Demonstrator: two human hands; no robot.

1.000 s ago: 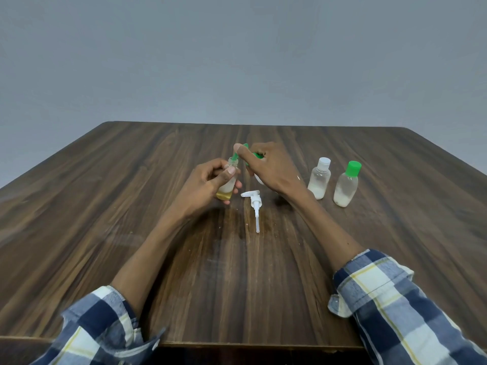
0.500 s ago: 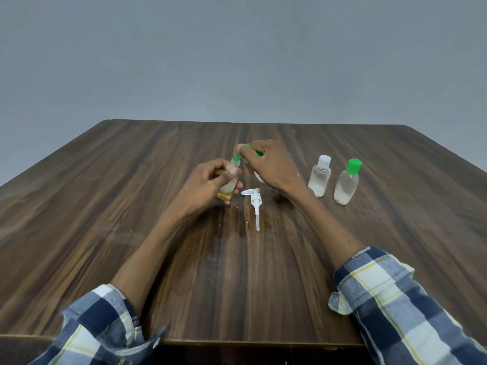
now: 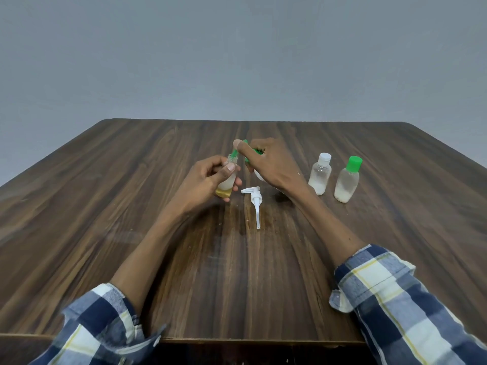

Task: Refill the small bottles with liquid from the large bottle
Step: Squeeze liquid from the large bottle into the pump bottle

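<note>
Over the table (image 3: 131, 206), left hand (image 3: 203, 184) grips small bottle (image 3: 226, 186).

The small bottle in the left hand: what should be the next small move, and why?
Probably keep the green funnel steady in the neck and go on pouring. The left hand holds the small bottle upright with only a little yellow liquid at its bottom, and the right hand holds the funnel at its mouth.

I see a dark wood-grain table (image 3: 369, 233) filling the lower view, its near edge running along the bottom and rounded far corners. Faint pale specks dot its middle. Behind it I get a plain grey wall (image 3: 237, 54). Blue, white and yellow plaid sleeves (image 3: 411, 306) sit at both bottom corners.
</note>
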